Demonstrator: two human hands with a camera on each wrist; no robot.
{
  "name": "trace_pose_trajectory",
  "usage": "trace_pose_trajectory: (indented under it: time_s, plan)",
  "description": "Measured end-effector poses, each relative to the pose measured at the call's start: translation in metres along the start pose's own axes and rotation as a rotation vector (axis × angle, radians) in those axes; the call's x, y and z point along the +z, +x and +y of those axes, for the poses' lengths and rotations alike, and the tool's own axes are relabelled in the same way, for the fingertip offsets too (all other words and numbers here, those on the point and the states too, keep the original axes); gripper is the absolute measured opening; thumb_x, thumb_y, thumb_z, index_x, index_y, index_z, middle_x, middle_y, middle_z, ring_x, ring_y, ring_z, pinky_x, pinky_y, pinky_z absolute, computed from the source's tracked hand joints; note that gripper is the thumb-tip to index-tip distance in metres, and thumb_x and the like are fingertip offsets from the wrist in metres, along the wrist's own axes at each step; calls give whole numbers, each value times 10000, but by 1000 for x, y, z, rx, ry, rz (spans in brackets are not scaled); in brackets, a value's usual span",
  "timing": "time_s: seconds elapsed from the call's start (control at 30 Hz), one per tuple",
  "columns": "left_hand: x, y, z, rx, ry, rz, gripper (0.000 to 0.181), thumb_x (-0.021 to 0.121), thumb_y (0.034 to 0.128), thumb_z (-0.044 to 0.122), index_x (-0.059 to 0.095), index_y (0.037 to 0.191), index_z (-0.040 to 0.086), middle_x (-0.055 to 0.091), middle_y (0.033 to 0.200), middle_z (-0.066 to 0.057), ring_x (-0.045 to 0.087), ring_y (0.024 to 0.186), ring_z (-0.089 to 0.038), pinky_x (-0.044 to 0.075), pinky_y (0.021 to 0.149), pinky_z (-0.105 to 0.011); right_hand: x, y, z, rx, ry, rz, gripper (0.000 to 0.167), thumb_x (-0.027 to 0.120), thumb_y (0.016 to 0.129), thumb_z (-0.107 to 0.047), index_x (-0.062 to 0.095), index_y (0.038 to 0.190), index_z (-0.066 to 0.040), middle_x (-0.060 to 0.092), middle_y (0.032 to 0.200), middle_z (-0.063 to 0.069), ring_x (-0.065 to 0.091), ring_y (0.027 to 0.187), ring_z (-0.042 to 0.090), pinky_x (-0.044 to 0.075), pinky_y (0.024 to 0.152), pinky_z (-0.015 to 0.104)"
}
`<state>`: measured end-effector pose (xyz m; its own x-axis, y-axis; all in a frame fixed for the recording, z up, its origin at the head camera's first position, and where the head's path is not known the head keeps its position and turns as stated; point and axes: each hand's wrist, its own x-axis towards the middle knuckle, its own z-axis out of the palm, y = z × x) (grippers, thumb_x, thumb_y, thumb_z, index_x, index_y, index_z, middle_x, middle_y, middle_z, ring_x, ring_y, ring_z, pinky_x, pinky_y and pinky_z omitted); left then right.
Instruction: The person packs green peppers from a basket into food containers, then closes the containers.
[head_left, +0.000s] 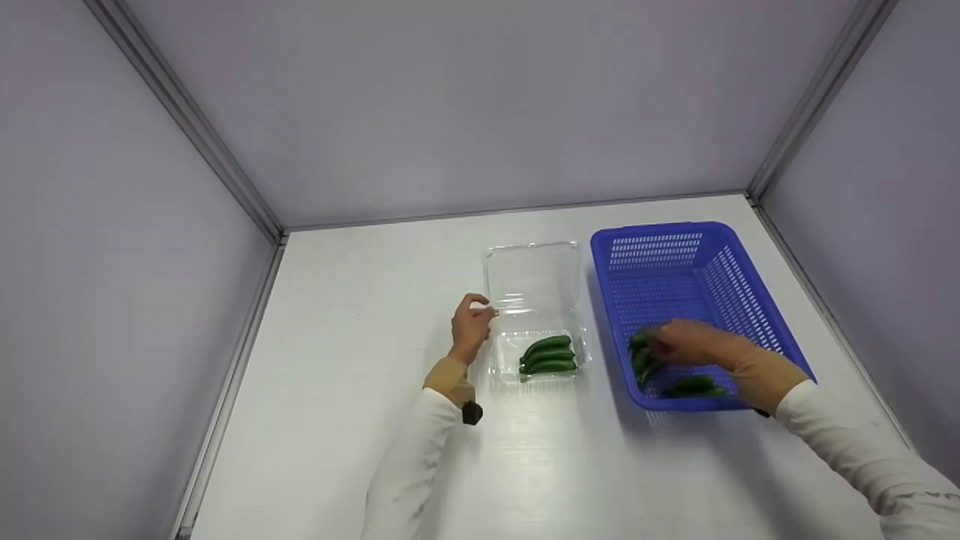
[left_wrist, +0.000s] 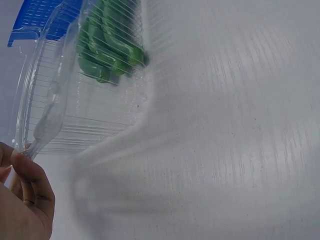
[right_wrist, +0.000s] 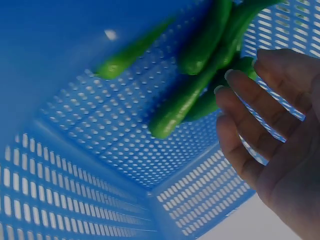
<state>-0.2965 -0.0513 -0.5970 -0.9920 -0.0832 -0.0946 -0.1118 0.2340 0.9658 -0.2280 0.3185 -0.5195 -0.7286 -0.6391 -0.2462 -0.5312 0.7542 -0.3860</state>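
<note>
A clear plastic clamshell box stands with its lid raised at the back, and three green cucumbers lie side by side in its front half. At the box's left edge, my left hand pinches the plastic rim between thumb and fingers, as the left wrist view shows. My right hand reaches into the blue basket. Its fingers are spread and slightly bent beside several loose cucumbers, with nothing held that I can see. Part of the pile is hidden behind this hand in the head view.
The basket has slotted side walls and stands right of the box, with a narrow gap between them. More cucumbers lie near its front wall. A white table carries everything, with grey panels around its back and sides.
</note>
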Motion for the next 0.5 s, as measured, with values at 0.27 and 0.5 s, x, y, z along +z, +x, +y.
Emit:
trace_pose_trajectory:
  time_s: [0.27, 0.5]
  plan:
    - [0, 1, -1, 3, 3, -5, 157, 604, 954, 72, 588, 1108, 44, 715, 935, -121, 571, 620, -171, 432, 523, -209, 5, -10, 8, 59, 35, -112, 78, 663, 883, 5, 657, 955, -25, 587, 783, -19, 508, 682, 114, 478, 602, 312]
    - [-1, -1, 0, -23, 4, -25, 168, 592, 969, 92, 588, 1136, 74, 710, 980, -114, 643, 817, -388, 446, 552, -218, 11, -19, 13, 97, 85, -159, 128, 665, 911, -23, 670, 1038, -32, 622, 867, 41, 531, 751, 148, 510, 674, 352]
